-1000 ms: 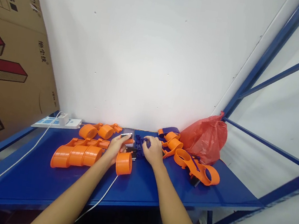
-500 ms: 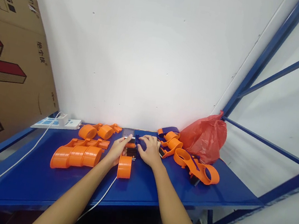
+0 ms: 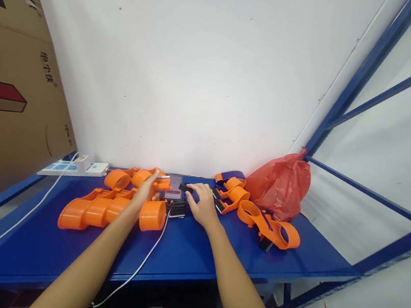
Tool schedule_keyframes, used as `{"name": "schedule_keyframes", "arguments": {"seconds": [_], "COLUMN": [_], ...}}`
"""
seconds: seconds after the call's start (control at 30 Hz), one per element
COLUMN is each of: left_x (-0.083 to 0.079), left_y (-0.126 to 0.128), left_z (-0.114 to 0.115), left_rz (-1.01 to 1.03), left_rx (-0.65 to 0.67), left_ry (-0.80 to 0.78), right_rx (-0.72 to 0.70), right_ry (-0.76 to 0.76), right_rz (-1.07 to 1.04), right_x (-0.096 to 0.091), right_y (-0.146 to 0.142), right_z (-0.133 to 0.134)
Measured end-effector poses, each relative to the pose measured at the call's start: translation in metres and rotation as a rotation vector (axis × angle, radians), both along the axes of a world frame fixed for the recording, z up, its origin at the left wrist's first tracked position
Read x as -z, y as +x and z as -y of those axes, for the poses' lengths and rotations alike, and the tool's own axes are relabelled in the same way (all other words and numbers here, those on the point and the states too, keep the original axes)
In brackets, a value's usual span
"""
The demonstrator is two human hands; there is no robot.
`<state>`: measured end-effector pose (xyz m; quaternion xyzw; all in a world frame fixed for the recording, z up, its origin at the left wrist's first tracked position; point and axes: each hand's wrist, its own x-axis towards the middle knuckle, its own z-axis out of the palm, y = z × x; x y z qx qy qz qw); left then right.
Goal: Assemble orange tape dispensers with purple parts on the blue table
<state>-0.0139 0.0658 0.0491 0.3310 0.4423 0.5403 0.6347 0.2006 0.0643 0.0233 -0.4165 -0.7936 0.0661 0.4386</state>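
Observation:
My left hand [image 3: 145, 192] is wrapped round an orange plastic part with a ring-shaped end [image 3: 153, 216], held low over the table. Just left of it lies a row of orange ring parts [image 3: 98, 211]. My right hand [image 3: 203, 203] pinches a small black strip [image 3: 185, 188] between thumb and fingers. Between the hands, a phone [image 3: 173, 187] lies near the wall, and several black strips [image 3: 177, 208] lie in front of it. The palm hides part of the orange piece.
More orange ring parts [image 3: 117, 179] lie at the back left, others [image 3: 236, 194] right of my hands. An orange two-ring piece [image 3: 268, 229] rests before a red plastic bag [image 3: 284, 184]. A white cable [image 3: 143, 263] crosses the blue table [image 3: 189, 260]; a power strip [image 3: 59, 167] lies far left.
My left hand has moved left with the orange part, away from my right hand. The black strip now shows in my right fingers, and more of the phone is uncovered.

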Motion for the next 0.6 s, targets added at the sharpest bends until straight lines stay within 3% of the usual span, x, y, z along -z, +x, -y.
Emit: {"name": "schedule_keyframes", "arguments": {"seconds": [0.1,0.33,0.6], "left_x": [-0.005,-0.004,0.002], "left_y": [-0.013,-0.018,-0.013], "left_z": [-0.002,0.001,-0.001], "left_rz": [0.100,0.209,0.126], "left_rx": [-0.043,0.014,0.072], "left_ry": [0.055,0.124,0.015], "right_rx": [-0.033,-0.206,-0.162], "right_ry": [-0.009,0.017,0.096], "right_rz": [0.107,0.310,0.426], "right_x": [0.001,0.005,0.012], "right_y": [-0.003,-0.023,-0.041], "right_z": [0.003,0.017,0.021]}}
